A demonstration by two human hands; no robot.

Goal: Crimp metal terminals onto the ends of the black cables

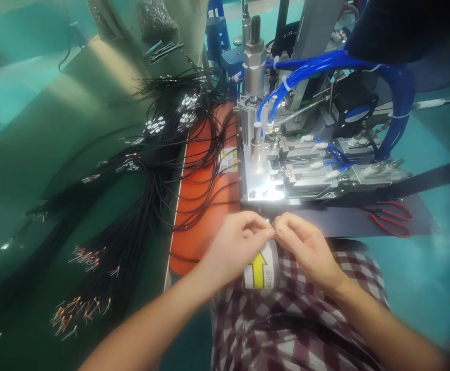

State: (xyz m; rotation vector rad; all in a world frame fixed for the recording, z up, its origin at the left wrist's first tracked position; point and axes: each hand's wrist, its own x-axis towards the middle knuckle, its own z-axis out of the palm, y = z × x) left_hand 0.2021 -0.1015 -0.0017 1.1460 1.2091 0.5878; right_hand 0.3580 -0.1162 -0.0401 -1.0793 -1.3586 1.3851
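My left hand (244,234) and my right hand (304,242) meet at the fingertips just in front of the metal machine (263,185). Both are closed in a pinch, thumb against forefinger. Whatever lies between the fingertips is tiny and mostly covered, so I cannot make it out. Below the hands is a white label with a yellow arrow (261,270), above a checkered cloth over my lap. Left of the machine, several thin black cables (205,175) cross an orange mat (197,232) toward the machine's side.
Bundles of black cables (147,201) with metal-tipped and bare wire ends (80,312) lie on the green table (104,111). Blue air tubes (313,64) arch over the machine. Red-handled cutters (393,219) rest on the dark surface at the right.
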